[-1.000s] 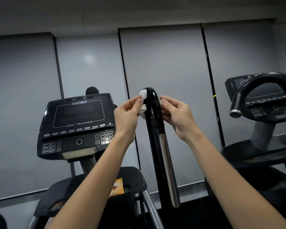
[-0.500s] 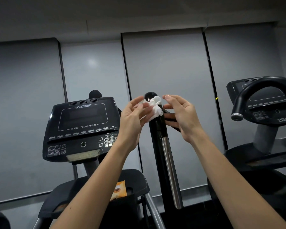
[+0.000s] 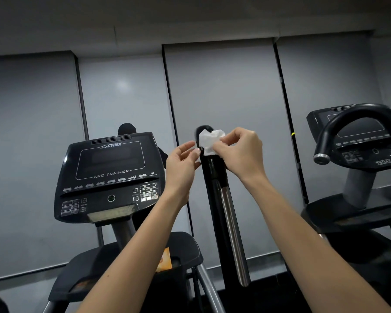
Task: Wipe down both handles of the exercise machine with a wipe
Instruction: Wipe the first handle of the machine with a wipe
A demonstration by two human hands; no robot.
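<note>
Grey roller blinds, split by dark vertical frames, fill the wall behind a row of gym machines. A Cybex Arc Trainer console (image 3: 108,175) sits left of centre, and a neighbouring machine's console (image 3: 359,136) and curved grip (image 3: 348,116) stand at the right edge. An orange packet (image 3: 165,258) lies in the tray below the Cybex console.

The near handle (image 3: 215,177) rises between the person's forearms. Its long axis runs almost vertically, leaning a little so that the rounded black cap points up at the ceiling and slightly left. A chrome strip (image 3: 231,233) lies along its lower length.

The crumpled white wipe (image 3: 209,141) is pressed against the top end of this handle, just under the cap. The right hand (image 3: 242,152) pinches it between thumb and fingertips. The left hand (image 3: 182,163) holds nothing; its fingers are loose and spread, with the tips just beside the handle's left side, and whether they touch it cannot be told.

This looks like the wiping of the near handle, working at its top end. The next move probably calls for folding the wipe round the shaft and drawing it downward along the long axis, over the chrome strip, while the free hand steadies the shaft. The second handle (image 3: 127,128), whose dark cap shows above the console's top edge, would then need the same; whether it is already clean cannot be judged
</note>
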